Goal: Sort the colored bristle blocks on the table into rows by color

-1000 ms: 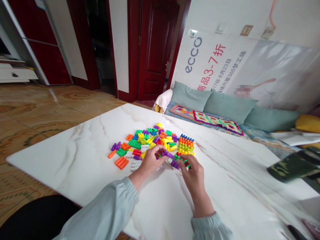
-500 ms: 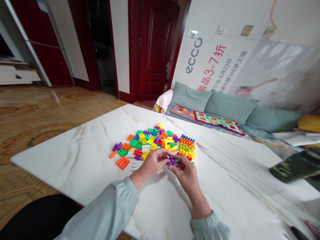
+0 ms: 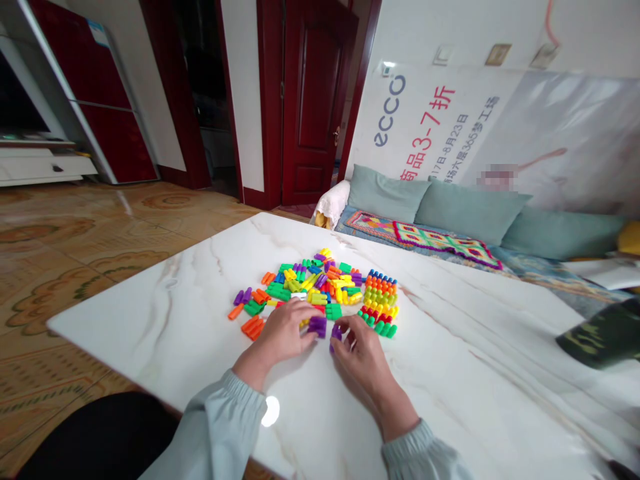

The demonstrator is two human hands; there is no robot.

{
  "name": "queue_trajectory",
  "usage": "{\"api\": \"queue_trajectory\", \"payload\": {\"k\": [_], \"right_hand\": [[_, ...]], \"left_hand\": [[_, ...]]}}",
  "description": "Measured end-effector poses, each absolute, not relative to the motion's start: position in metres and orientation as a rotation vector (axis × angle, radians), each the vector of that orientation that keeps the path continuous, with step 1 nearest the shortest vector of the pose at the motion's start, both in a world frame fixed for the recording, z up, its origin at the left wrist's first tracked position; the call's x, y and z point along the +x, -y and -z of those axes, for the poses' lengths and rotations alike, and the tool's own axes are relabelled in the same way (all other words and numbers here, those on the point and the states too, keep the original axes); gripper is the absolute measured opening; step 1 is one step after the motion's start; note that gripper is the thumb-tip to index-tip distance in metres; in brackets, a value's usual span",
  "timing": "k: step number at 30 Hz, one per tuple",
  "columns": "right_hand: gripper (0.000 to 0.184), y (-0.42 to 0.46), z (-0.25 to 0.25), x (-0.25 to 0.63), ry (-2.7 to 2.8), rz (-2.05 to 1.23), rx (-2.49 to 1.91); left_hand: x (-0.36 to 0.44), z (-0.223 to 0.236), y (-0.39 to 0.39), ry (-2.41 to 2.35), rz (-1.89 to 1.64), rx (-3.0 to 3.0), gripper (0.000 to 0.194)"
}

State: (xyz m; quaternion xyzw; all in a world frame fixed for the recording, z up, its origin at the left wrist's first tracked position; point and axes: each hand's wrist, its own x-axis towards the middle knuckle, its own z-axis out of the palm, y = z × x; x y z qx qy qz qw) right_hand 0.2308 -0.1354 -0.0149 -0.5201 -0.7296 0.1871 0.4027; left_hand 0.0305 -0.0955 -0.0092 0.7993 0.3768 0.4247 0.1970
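Between the thumb and fingers of my left hand (image 3: pixel 281 335) is a purple toy block (image 3: pixel 319 326) made of joined rounded pegs. My right hand (image 3: pixel 366 357) pinches a second purple toy block (image 3: pixel 335 339), partly hidden by the fingers. A small gap separates the two blocks, just above or on the white marble-patterned table (image 3: pixel 320 413). Behind my hands spreads a loose pile of coloured toy blocks (image 3: pixel 285 287) in orange, green, yellow and other colours. Beyond my right fingers, neat rows of assembled blocks (image 3: pixel 380 297) run from blue at the back to green at the front.
A camouflage-patterned object (image 3: pixel 593 337) is at the table's right side. Past the far edge stands a sofa with grey-green cushions (image 3: pixel 477 212) and a crocheted cover (image 3: pixel 445 243). A dark rounded shape (image 3: pixel 100 437) lies at lower left, below the table edge.
My hands, which were together around purple pieces, have moved apart, each holding a purple block. They uncover the green front row of the assembled blocks. The view has shifted slightly.
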Motion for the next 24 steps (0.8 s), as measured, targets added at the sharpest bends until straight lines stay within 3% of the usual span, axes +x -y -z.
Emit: {"api": "queue_trajectory", "payload": {"k": [3, 10, 17, 24], "right_hand": [[0.024, 0.134, 0.016, 0.231, 1.804, -0.441, -1.321], [0.026, 0.132, 0.02, 0.233, 1.815, -0.451, -1.305], [0.029, 0.13, 0.025, 0.233, 1.827, -0.478, -1.268], [0.025, 0.127, 0.028, 0.227, 1.611, -0.653, -1.257]], "left_hand": [[0.034, 0.012, 0.101, -1.081, -0.987, 2.45, 0.042], [0.042, 0.013, 0.103, -1.216, -0.882, 2.594, 0.027], [0.046, 0.013, 0.103, -1.222, -1.097, 2.46, 0.017], [0.05, 0.021, 0.095, -1.187, -1.367, 1.9, 0.027]]}}
